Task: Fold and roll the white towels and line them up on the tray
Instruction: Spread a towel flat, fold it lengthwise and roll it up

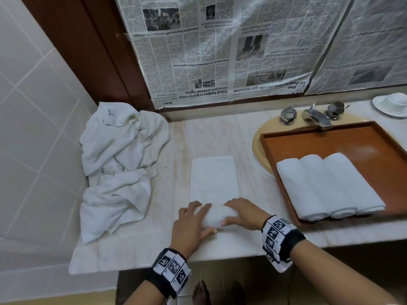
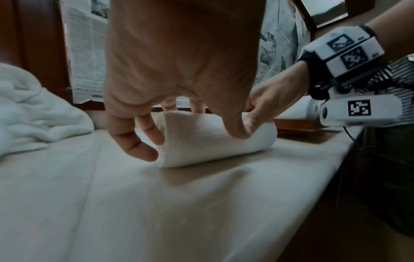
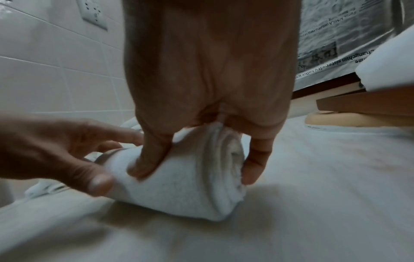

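Note:
A folded white towel (image 1: 214,177) lies as a strip on the marble counter, its near end wound into a roll (image 1: 217,216). My left hand (image 1: 195,219) curls over the roll's left end (image 2: 212,141), thumb on the near face. My right hand (image 1: 241,211) grips the right end, where the spiral of layers (image 3: 230,159) shows between thumb and fingers (image 3: 255,170). To the right a brown tray (image 1: 330,142) holds three rolled towels (image 1: 328,186) side by side. A heap of loose white towels (image 1: 119,164) lies at the left.
The tray rests over a yellowish sink (image 1: 256,146) with a chrome faucet (image 1: 317,116) behind it. A white cup and saucer (image 1: 392,104) stand at the far right. Newspaper (image 1: 220,51) covers the back wall; tiled wall at the left. The counter's front edge (image 1: 220,256) runs just behind my wrists.

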`<state>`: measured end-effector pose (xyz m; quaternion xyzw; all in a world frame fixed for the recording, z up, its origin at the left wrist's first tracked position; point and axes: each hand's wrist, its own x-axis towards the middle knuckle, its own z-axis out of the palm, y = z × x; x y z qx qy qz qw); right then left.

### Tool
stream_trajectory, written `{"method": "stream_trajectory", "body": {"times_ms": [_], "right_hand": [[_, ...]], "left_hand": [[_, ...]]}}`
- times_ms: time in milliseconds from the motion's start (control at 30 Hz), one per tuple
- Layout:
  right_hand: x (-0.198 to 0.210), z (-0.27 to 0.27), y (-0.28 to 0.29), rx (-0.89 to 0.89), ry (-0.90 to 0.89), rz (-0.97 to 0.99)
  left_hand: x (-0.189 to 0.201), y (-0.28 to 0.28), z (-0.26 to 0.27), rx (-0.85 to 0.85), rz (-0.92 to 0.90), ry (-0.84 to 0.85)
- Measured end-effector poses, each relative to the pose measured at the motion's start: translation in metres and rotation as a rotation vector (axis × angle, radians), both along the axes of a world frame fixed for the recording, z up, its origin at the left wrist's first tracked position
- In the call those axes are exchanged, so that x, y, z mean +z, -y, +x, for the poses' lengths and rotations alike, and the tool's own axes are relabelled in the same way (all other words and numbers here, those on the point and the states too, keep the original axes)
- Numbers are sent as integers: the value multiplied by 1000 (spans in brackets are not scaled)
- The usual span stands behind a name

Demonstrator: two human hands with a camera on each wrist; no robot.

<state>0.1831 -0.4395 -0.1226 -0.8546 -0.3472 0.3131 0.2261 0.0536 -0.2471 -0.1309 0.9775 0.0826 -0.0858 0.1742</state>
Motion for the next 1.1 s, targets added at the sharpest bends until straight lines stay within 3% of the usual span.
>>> {"method": "stream_trajectory", "body": {"times_ms": [133,267,367,500,600,700,833,900,1000,1100], "right_hand": [[0,-8,5,-143,-38,139],[-5,-32,2,-165,536,-60],[-14,-48,2,-48,634,-95],[-11,-29,1,-14,433,-79],[0,-4,-1,-5,135,-60],[4,9,-2,27,6,-84],[11,7,1,-47,-125,-14],[8,-5,5,-145,4,31],[-4,-29,8,-117,478,-23],[-15,-39,7,-24,585,-22]], "left_hand": [[2,-10,8,47,-162,-69],[4,-23,24,64,-392,-131],[8,-27,35,80,-506,-132],[10,-22,40,100,-500,-116],[9,-16,25,72,-338,-123],[8,-7,10,59,-216,-122],[3,-14,16,103,-328,-211],[0,-21,22,81,-362,-227],[1,-28,35,91,-459,-253],[-2,-29,41,124,-512,-248]]}}
